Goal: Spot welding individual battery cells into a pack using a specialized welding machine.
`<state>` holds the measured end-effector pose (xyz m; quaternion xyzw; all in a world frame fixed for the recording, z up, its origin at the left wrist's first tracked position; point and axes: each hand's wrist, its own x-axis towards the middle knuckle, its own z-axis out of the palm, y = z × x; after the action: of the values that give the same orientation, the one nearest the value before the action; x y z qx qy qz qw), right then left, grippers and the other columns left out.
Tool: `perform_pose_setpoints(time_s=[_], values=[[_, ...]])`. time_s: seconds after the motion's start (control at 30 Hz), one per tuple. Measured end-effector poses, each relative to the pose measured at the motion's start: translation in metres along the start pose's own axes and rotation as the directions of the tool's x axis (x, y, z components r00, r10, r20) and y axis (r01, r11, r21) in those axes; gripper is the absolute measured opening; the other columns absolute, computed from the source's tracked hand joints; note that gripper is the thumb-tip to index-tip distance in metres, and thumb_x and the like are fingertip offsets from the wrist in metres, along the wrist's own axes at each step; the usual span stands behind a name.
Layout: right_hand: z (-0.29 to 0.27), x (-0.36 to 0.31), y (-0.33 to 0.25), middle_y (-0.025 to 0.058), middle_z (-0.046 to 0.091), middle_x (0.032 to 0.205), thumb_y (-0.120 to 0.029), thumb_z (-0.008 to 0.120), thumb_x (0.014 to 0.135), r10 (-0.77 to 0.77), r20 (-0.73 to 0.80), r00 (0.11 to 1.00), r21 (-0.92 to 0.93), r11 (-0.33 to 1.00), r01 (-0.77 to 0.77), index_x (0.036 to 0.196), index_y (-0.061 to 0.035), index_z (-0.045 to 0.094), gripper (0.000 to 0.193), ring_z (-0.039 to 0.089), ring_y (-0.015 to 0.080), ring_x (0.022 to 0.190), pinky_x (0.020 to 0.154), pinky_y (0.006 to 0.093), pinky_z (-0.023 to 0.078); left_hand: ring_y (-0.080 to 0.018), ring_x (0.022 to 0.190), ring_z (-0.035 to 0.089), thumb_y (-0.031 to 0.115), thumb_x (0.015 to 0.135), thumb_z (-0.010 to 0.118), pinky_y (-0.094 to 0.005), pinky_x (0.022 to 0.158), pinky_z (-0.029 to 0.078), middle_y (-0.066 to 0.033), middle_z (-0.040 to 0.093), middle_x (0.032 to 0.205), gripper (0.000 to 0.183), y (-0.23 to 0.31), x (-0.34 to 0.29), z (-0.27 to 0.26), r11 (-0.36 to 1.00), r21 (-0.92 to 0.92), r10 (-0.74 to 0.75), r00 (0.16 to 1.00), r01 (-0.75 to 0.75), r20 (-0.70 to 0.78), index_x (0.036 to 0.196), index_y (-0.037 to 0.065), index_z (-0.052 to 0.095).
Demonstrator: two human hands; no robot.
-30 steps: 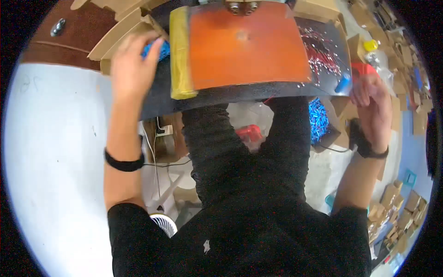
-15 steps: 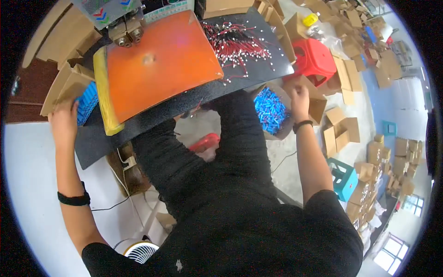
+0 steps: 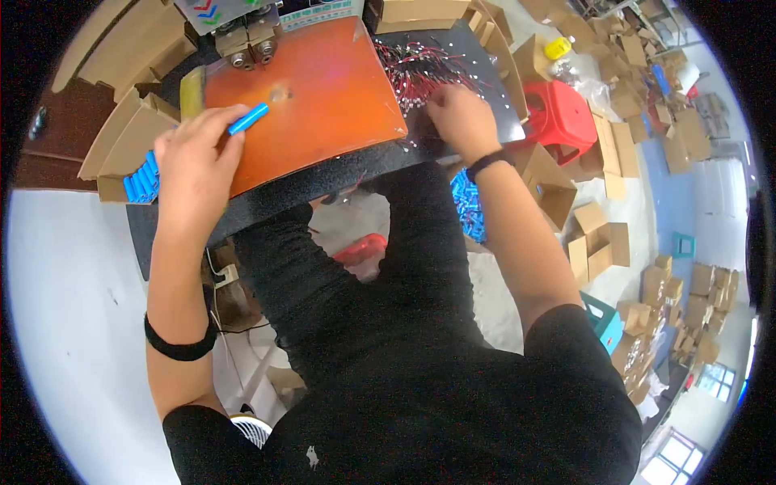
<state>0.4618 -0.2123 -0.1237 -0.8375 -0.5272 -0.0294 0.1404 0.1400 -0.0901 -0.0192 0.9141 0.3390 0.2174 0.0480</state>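
Between the thumb and fingers of my left hand (image 3: 196, 166) is a blue cylindrical battery cell (image 3: 248, 119). The cell is held over the left part of an orange board (image 3: 331, 97) on the black table. My right hand (image 3: 465, 121) is at the near edge of a pile of red and black wire leads (image 3: 420, 66) with white ends. Its fingers are pinched together, and what they grip is hidden. Above the board's far left is a machine head (image 3: 249, 47) with two metal tips. More blue cells (image 3: 143, 179) lie in a carton beside my left hand.
Below the table's right end, many blue cells (image 3: 467, 208) lie in a box partly behind my right forearm. A red stool (image 3: 561, 117) and open cartons (image 3: 598, 238) stand on the floor at right. A yellow strip (image 3: 191, 95) borders the board's left side.
My left hand has come from the carton to the board with a blue cell. My right hand has moved up from beside the box of cells to the wire leads.
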Motion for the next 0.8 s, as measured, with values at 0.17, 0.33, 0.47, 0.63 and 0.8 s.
perform_pose_setpoints(time_s=[0.17, 0.33, 0.47, 0.63, 0.8], values=[[-0.043, 0.006, 0.007, 0.0149, 0.070, 0.092, -0.028, 0.061, 0.082, 0.137, -0.131, 0.982, 0.163, 0.980, -0.115, 0.096, -0.0074, 0.069, 0.027, 0.067, 0.0324, 0.088, 0.077, 0.0412, 0.052, -0.0278, 0.095, 0.059, 0.012, 0.084, 0.060, -0.0402, 0.088, 0.037, -0.0098, 0.065, 0.104, 0.024, 0.001, 0.009, 0.000, 0.990, 0.130, 0.034, 0.992, -0.050, 0.118, 0.106, 0.007, 0.067], [-0.076, 0.005, 0.022, 0.0096, 0.069, 0.080, -0.019, 0.064, 0.082, 0.282, -0.263, 0.923, 0.515, 0.850, -0.114, 0.091, -0.0037, 0.067, 0.019, 0.066, 0.0218, 0.073, 0.068, 0.0317, 0.051, -0.0272, 0.089, 0.063, 0.013, 0.083, 0.063, -0.0391, 0.082, 0.043, -0.0121, 0.067, 0.097, 0.023, 0.008, 0.019, 0.008, 0.996, -0.084, -0.021, 0.994, 0.030, 0.109, 0.104, 0.004, 0.066], [-0.076, -0.022, -0.005, -0.0012, 0.062, 0.082, -0.004, 0.061, 0.087, 0.186, -0.131, 0.974, 0.916, 0.397, 0.048, 0.092, -0.0006, 0.062, 0.006, 0.056, 0.0071, 0.073, 0.067, 0.0213, 0.045, -0.0220, 0.084, 0.068, 0.012, 0.082, 0.068, -0.0326, 0.078, 0.051, -0.0123, 0.069, 0.089, 0.025, 0.016, 0.017, 0.037, 0.777, -0.603, -0.223, 0.975, 0.182, 0.006, 0.104, 0.001, 0.065], [-0.064, -0.040, -0.047, 0.0010, 0.058, 0.082, -0.001, 0.057, 0.083, 0.096, -0.026, 0.995, 0.974, 0.226, 0.004, 0.089, -0.0022, 0.059, 0.006, 0.053, 0.0091, 0.076, 0.071, 0.0227, 0.042, -0.0195, 0.084, 0.067, 0.013, 0.081, 0.071, -0.0299, 0.079, 0.052, -0.0112, 0.070, 0.089, 0.029, 0.014, 0.023, 0.053, 0.758, -0.631, -0.248, 0.968, 0.166, -0.043, 0.107, -0.001, 0.065], [-0.048, -0.035, -0.066, 0.0005, 0.059, 0.086, 0.002, 0.060, 0.082, 0.054, -0.058, 0.997, 0.986, 0.161, 0.048, 0.090, -0.0018, 0.059, 0.009, 0.055, 0.0086, 0.079, 0.072, 0.0220, 0.044, -0.0204, 0.082, 0.068, 0.013, 0.081, 0.071, -0.0303, 0.077, 0.052, -0.0117, 0.070, 0.086, 0.030, 0.009, 0.023, 0.058, 0.687, -0.708, -0.278, 0.959, 0.163, -0.049, 0.107, -0.001, 0.065]])
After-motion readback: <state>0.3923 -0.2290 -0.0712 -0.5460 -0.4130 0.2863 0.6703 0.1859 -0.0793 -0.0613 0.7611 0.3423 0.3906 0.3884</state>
